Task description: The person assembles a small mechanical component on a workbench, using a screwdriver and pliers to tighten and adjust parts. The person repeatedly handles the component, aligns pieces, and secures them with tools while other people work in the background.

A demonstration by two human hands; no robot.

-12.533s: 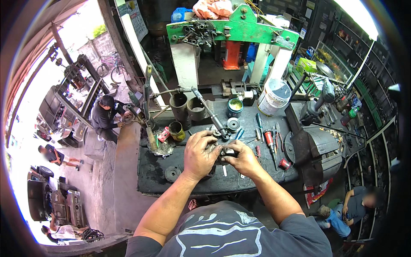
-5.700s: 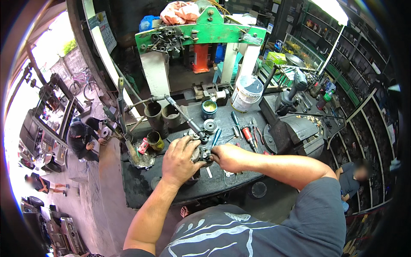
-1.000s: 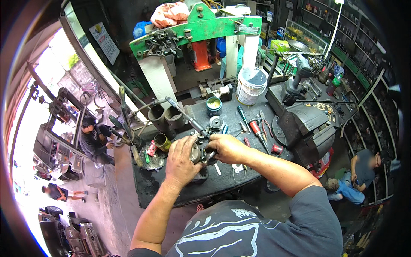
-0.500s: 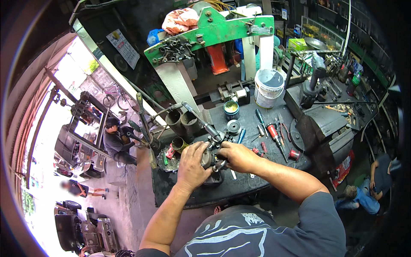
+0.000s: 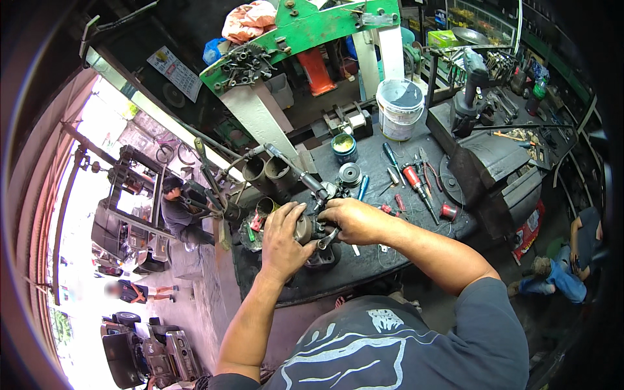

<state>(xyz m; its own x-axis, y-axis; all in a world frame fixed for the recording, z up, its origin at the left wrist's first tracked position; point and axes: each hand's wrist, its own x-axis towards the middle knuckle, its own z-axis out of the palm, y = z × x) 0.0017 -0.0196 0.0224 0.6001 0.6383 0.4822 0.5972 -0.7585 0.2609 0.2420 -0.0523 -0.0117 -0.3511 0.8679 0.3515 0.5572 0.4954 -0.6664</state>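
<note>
At the bench's near edge, my left hand (image 5: 284, 238) is curled over the side of a round grey metal part (image 5: 303, 229). My right hand (image 5: 354, 221) bends its fingers around a shiny metal tool with a rounded end (image 5: 329, 238), pressed close to the same part. The fingers hide most of the tool, so its exact kind is unclear. Dark metal (image 5: 322, 259) shows beneath the hands. Just beyond them lies a jointed metal shaft (image 5: 313, 184), and a grooved pulley (image 5: 350, 173) sits past my right hand.
Screwdrivers, including a red-handled one (image 5: 419, 188), and pliers (image 5: 428, 170) lie on the black bench (image 5: 383, 263). Behind stand an open blue tub (image 5: 344, 148) and a white bucket (image 5: 400, 110). A large vise (image 5: 487, 175) is at right, metal cylinders (image 5: 278, 174) at left. Other people are farther off.
The whole view has shifted, the bench items now sitting higher in the picture. Both hands stay at the round metal part; the tool's shiny end has shifted slightly nearer me.
</note>
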